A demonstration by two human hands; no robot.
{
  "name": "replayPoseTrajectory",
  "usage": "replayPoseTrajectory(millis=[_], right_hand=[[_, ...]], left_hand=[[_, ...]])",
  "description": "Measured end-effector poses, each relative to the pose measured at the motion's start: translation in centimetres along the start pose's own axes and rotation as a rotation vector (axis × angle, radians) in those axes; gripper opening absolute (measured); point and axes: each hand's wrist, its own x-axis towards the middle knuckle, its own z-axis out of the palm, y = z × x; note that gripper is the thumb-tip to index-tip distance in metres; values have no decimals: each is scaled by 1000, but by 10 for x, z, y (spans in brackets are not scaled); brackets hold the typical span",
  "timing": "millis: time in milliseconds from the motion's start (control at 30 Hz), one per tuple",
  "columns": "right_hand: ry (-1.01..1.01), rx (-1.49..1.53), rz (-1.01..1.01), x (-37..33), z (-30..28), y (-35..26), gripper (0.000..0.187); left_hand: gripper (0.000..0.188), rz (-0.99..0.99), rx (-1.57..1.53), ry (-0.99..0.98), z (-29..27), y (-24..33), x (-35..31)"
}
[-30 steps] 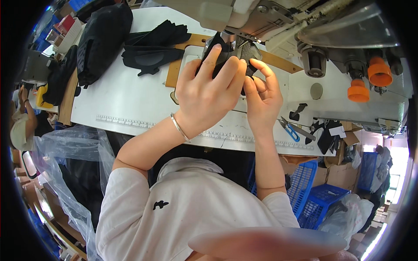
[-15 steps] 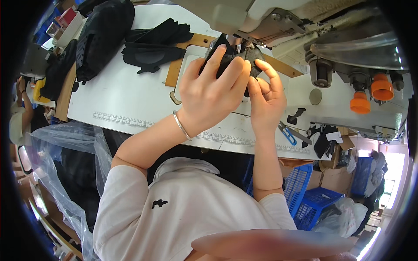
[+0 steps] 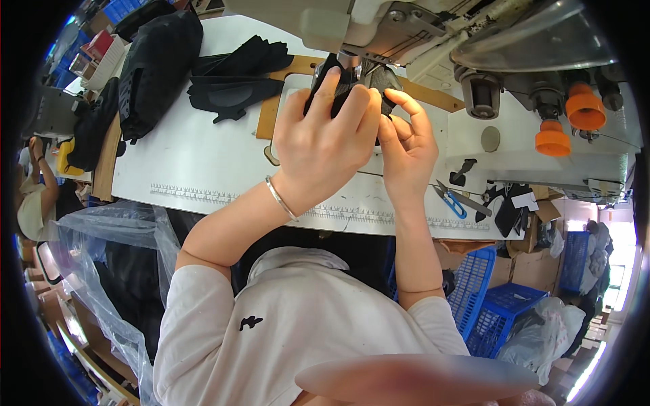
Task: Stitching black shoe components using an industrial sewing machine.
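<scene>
Under the head of the sewing machine [image 3: 318, 20] lies a black fabric piece [image 3: 342, 95], partly covered by my fingers. My left hand [image 3: 321, 145], with a silver bangle at its wrist, rests over the piece; its index finger presses on top and the other fingers curl at the near edge. Close to its right side, my right hand [image 3: 408, 159] pinches the edge of the black work between thumb and fingers. The needle's contact with the fabric cannot be made out.
Stacked black cut pieces [image 3: 233, 98] lie left of the machine, beside a large black bundle [image 3: 159, 71]. Blue-handled snips [image 3: 452, 203] sit at the right near a printed ruler strip [image 3: 352, 215]. Orange-capped parts [image 3: 553, 139] hang at upper right. Blue crates [image 3: 504, 311] stand below the table.
The whole view has shifted slightly. Both hands stay on the black fabric piece in nearly the same pose, my right fingers still pinching at its edge.
</scene>
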Motion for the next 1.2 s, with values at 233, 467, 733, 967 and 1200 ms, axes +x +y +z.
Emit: replayPoseTrajectory(millis=[233,467,733,967,1200], right_hand=[[-35,-63,3,3,-3,-4,33],[-45,-61,48,5,-5,-8,35],[-23,-82,59,4,-4,-10,37],[-1,-69,10,5,1,-3,42],[8,-42,46,4,2,-6,38]], left_hand=[[16,36,-56,26,1,-6,-8],[14,33,-17,4,1,0,-6],[13,18,-37,10,0,0,-5],[12,-2,-42,7,2,-5,-5],[13,2,-77,-15,2,-7,-4]])
